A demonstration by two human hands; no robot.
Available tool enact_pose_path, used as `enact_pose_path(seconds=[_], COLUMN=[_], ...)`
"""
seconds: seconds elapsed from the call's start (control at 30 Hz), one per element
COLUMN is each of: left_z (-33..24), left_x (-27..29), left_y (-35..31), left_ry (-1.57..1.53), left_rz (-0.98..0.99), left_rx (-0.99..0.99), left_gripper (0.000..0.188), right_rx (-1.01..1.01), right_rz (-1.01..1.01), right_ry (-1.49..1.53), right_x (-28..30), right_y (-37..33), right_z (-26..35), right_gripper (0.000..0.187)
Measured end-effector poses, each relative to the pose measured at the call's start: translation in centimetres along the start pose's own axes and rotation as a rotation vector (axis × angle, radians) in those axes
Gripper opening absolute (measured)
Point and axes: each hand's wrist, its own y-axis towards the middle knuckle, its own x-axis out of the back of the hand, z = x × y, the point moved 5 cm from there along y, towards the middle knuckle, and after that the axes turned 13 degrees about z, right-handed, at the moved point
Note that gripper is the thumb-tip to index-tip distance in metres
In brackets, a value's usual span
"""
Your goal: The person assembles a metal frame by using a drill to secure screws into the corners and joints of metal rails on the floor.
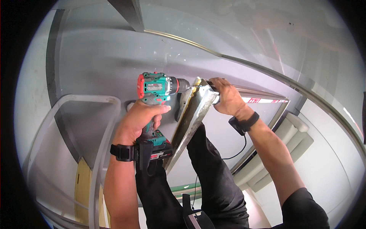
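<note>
My left hand is wrapped round the handle of a green, red and black cordless drill, held level with its chuck pointing right. Its thin bit reaches the upper end of a silver metal channel, though whether it has entered the metal I cannot tell. The channel slants down toward my legs and has yellowish foam or filler along its edge. With its fingers curled over the corner, my right hand grips a long metal frame bar where it meets the channel. Red-and-white tape runs along that bar.
At left stands a pale tubular rail frame, with a yellowish board low beside it. A metal-edged glass panel spans the top right. Behind my right forearm lies beige cushioned seating. A thin black cable hangs from my right wristband.
</note>
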Motion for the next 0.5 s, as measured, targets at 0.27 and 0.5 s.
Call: enact_pose_path(seconds=[0.27,0.5], left_z=[-0.3,-2.7], left_x=[-0.6,0.8], left_y=[0.7,-1.8], left_ry=[0.067,0.105], left_rz=[-0.028,-0.137], left_rx=[-0.031,-0.196], left_gripper=[0.015,0.015], right_rx=[0.037,-0.006], right_rz=[0.01,0.021], right_ry=[-0.011,-0.04], right_x=[-0.5,-0.2], right_y=[0.4,0.0], right_z=[0.6,0.1], right_gripper=[0.06,0.067])
